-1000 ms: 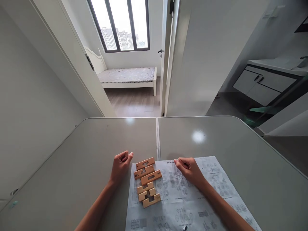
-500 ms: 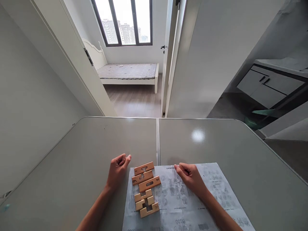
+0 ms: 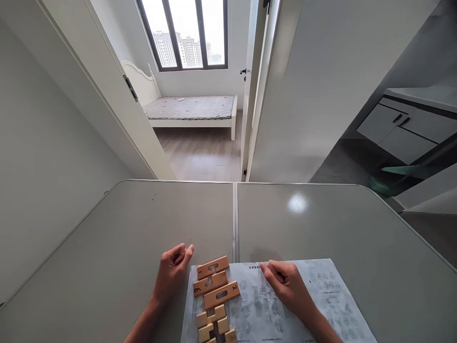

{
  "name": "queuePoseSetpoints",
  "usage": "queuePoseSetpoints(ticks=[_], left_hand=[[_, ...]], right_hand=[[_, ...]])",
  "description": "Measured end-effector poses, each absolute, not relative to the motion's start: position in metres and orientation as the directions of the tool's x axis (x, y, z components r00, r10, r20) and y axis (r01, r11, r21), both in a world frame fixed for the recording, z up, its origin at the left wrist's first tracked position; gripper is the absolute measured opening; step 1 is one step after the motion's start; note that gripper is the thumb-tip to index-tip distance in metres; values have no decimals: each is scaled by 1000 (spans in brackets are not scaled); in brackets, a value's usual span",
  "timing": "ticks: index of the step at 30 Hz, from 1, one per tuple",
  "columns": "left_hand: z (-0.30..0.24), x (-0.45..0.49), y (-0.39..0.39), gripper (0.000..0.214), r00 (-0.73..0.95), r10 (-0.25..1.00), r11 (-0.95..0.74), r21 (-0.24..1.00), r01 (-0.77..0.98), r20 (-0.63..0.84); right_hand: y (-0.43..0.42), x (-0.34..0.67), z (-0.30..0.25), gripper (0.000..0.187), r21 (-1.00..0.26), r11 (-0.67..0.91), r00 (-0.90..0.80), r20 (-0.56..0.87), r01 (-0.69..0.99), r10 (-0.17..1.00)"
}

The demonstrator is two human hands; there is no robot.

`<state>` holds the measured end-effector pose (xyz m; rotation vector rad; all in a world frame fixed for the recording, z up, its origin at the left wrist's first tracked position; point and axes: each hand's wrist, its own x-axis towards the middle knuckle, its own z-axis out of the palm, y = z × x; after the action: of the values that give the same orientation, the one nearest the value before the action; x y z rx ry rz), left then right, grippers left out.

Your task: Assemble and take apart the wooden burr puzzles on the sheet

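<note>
My left hand is curled into a loose fist with the thumb up, resting left of the paper sheet. My right hand, also a fist, lies on the sheet's upper part. Neither hand holds anything. Between them, nearer the left hand, a slotted brown wooden puzzle piece tops a column of pieces. Below it come a notched piece marked like a 6 and a slotted piece marked 2. Several paler notched wooden blocks lie at the bottom, partly cut off by the view's edge.
A printed paper sheet with small diagrams lies under the pieces. The grey table has a seam down its middle and rounded far corners. Beyond it are a doorway, a bed and a window; a white cabinet stands at right.
The view has tilted up slightly, so the table, sheet, pieces and hands sit lower in the frame. Both hands stay closed in nearly the same places beside the pieces.
</note>
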<state>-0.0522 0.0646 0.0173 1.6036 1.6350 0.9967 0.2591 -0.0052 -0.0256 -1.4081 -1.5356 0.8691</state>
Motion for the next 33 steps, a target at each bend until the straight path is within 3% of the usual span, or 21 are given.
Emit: queuePoseSetpoints(ticks=[33], left_hand=[[10, -51, 63, 49, 28, 995, -91, 808, 582, 93]], right_hand=[[-7, 259, -28, 52, -900, 100, 4, 112, 424, 994]])
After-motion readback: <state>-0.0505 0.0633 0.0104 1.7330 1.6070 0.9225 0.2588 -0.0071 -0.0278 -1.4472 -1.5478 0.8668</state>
